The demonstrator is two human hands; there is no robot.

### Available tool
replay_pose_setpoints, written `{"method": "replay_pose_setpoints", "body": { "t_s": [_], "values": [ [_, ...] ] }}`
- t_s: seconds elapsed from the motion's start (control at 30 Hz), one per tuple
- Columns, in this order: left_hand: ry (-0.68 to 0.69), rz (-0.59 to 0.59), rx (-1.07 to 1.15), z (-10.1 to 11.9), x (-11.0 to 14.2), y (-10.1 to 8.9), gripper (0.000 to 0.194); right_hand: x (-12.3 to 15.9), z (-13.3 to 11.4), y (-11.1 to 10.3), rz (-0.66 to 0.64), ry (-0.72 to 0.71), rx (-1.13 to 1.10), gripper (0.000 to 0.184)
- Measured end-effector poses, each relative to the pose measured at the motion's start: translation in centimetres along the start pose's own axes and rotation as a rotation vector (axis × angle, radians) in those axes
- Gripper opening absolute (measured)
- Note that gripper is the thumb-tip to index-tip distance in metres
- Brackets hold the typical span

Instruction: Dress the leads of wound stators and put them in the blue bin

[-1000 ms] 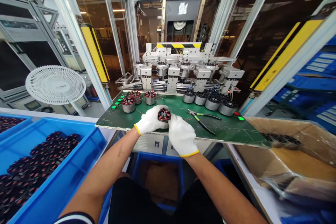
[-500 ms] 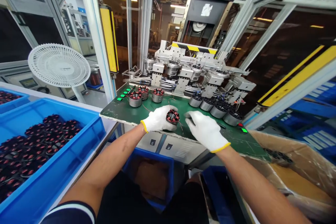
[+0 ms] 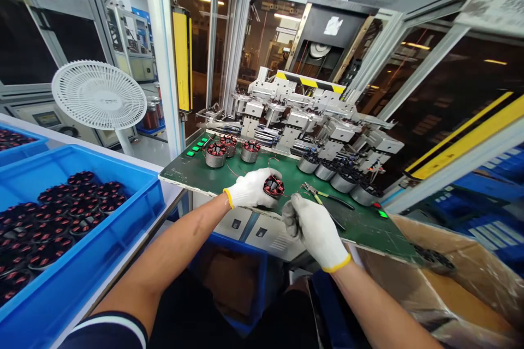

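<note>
My left hand [image 3: 254, 188], in a white glove with a yellow cuff, is closed around a motor stator [image 3: 273, 186] with red copper windings, held at the front edge of the green table. Thin loose wire ends stick out of the stator. Just right of it is my gloved right hand [image 3: 305, 222], its fingers curled together; whatever they may pinch is hidden. Beyond that hand a pair of cutting pliers [image 3: 323, 194] lies on the table. Three wound stators [image 3: 215, 155] stand at the back left, and several stators [image 3: 344, 179] without visible red windings form a row at the right.
Behind the green table [image 3: 188, 173] stands a winding machine [image 3: 297, 120]. At left, a blue bin [image 3: 141, 204] holds many wound stators, with a white fan [image 3: 100, 95] behind it. A cardboard box [image 3: 470, 251] is at right, and green lit buttons [image 3: 196, 147] sit at the table's left corner.
My right hand has drawn down toward me and its fingers have curled together, uncovering the pliers. My left hand keeps hold of the stator. The camera view has shifted slightly.
</note>
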State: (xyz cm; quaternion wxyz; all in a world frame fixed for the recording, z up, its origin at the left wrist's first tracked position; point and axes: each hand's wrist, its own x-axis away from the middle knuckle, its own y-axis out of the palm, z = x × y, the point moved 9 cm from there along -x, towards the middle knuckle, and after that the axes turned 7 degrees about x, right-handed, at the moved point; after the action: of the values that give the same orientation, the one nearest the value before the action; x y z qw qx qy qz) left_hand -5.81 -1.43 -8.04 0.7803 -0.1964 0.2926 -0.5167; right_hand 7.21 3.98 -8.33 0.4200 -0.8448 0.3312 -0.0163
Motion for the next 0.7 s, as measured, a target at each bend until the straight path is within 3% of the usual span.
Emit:
{"method": "replay_pose_setpoints", "body": {
  "t_s": [0.1, 0.17, 0.2, 0.27, 0.4, 0.47, 0.57, 0.7],
  "values": [
    [0.064, -0.026, 0.065, -0.2, -0.4, 0.2, 0.067, 1.7, -2.5, -0.7, 0.185, -0.236, 0.561, 0.039],
    [0.099, -0.054, 0.106, -0.4, -0.8, 0.3, 0.067, 1.8, -2.7, -0.3, 0.2, -0.217, 0.773, 0.034],
    [0.11, -0.074, 0.127, -0.4, -1.0, 0.5, 0.068, 1.6, -2.4, -0.2, 0.191, -0.16, 0.757, 0.031],
    [0.13, -0.123, 0.178, -0.4, -1.4, 0.7, 0.067, 1.4, -1.2, 0.5, 0.138, -0.034, 0.439, 0.025],
    [0.163, -0.195, 0.264, 0.1, -1.5, 0.9, 0.065, 1.8, 0.5, 6.0, -0.166, 0.188, -0.805, 0.025],
    [0.166, -0.213, 0.284, 0.3, -1.5, 0.8, 0.064, 2.3, 0.0, 8.5, -0.271, 0.244, -1.259, 0.027],
    [0.14, -0.247, 0.335, 0.2, -1.4, 1.0, 0.067, 2.4, 0.7, 10.1, -0.163, 0.297, -1.46, 0.032],
    [0.077, -0.288, 0.384, -0.1, -1.4, 1.6, 0.068, 2.5, 2.2, 10.8, 0.058, 0.379, -1.232, 0.04]
  ]
}}
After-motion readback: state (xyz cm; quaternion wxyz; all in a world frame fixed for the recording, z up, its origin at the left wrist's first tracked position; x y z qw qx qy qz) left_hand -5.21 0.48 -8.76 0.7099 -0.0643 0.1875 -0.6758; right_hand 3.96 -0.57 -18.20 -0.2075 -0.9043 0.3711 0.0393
